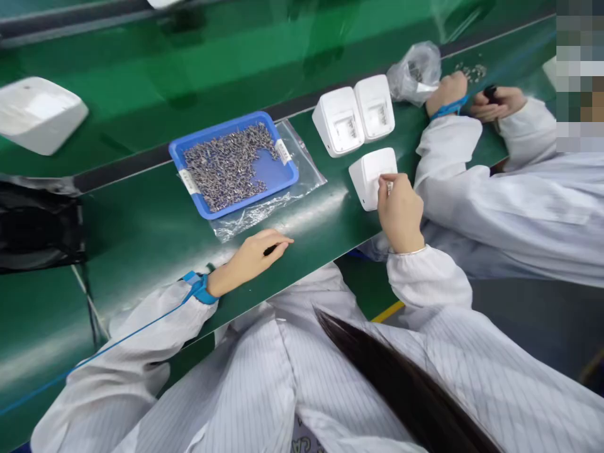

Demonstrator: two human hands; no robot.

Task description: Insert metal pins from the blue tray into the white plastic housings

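Left hand (252, 257) laid on green belt (141, 233), fingers curled loosely around small dark object (270, 250), identity not discernible. Right hand (400, 212) pressed against near white housing (372, 176), small pale part pinched at fingertips (389, 184); housing boxy, rounded, smooth plastic. Blue tray (236, 162) of small grey metal parts set on clear bag (287, 195), between hands and farther out. Two more white housings (356, 116) beyond, touching. Co-worker's hands (472, 97) and crumpled bag (415, 72) seen farther right.
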